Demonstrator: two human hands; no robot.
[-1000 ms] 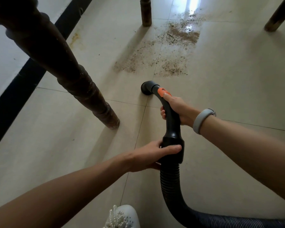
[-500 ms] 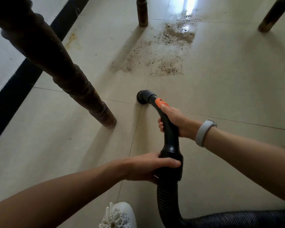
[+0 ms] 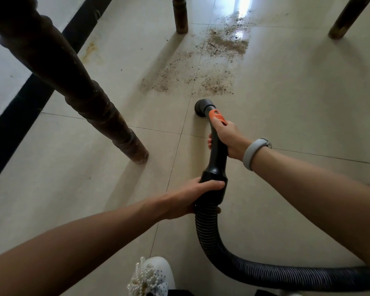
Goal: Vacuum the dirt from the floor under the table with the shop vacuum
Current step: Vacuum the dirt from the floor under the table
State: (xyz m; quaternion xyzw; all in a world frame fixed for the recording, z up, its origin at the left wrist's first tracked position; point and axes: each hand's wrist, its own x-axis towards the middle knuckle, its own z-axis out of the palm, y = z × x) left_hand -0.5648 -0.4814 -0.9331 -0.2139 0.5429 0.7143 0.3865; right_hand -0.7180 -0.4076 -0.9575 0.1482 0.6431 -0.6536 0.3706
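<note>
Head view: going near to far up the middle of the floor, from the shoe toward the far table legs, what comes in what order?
White shoe → left hand on the hose cuff → right hand on the black wand → nozzle → dirt patch → far table leg.

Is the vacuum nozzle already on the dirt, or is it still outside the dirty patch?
Still outside. The nozzle sits on bare tile just short of the dirt, which lies spread and unswept ahead.
</note>
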